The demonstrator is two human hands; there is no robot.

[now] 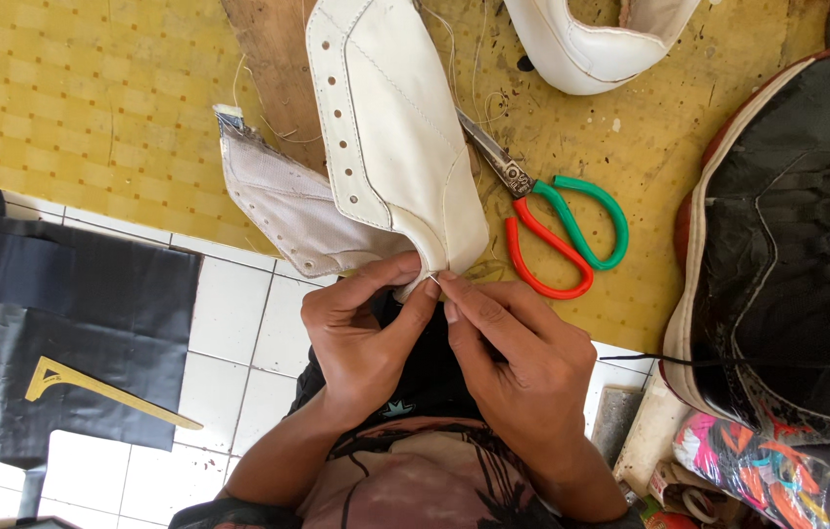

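On the floor at the far left lies a dark sheet (62, 333) with a yellow angle ruler (92, 384) on it, over white tiles (238, 323). My left hand (361, 328) pinches the near tip of the white shoe upper (390, 127), thumb and fingers closed on its edge, just off the near edge of the yellow counter (92, 108). The upper lies flat on the counter and points far, its grey lining (283, 206) folded out to the left. My right hand (513, 362) meets the left at the same tip, fingers pressed together on what looks like a thin needle (433, 281), though it is too small to be sure. Just right of the upper lie scissors (562, 225) with one green and one red handle. Another white shoe (591, 39) sits at the far edge, and a black sneaker (787, 245) fills the right side.
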